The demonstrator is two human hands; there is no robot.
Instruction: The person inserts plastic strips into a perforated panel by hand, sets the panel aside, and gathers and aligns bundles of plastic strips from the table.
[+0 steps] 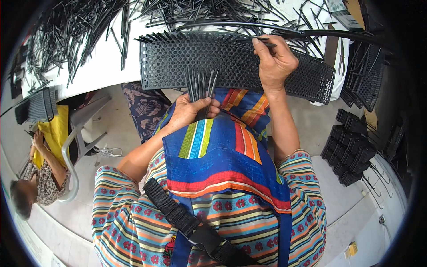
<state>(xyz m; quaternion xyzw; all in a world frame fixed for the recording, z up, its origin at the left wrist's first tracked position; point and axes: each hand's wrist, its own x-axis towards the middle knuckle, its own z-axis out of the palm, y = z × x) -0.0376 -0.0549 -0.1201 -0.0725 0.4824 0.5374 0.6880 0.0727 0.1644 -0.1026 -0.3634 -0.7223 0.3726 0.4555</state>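
A long black perforated panel (167, 66) lies across the near edge of the table, in front of me. Slim black sticks (155, 37) stand in a row along the left part of its far edge. My left hand (191, 109) is closed around a fanned bundle of thin black sticks (195, 84), whose tips rise over the panel's near edge. Above the far edge, right of the middle, my right hand (278, 64) pinches a black stick (267, 42) between thumb and fingers. The far end of that stick blends into the dark panel edge.
Heaps of loose black sticks (75, 35) cover the white table (104, 73). A thin black hose or rod (222, 26) arches behind the panel. Stacked black mesh pieces (351, 149) stand at right. At left another person (46, 178) sits beside a grey chair (66, 151).
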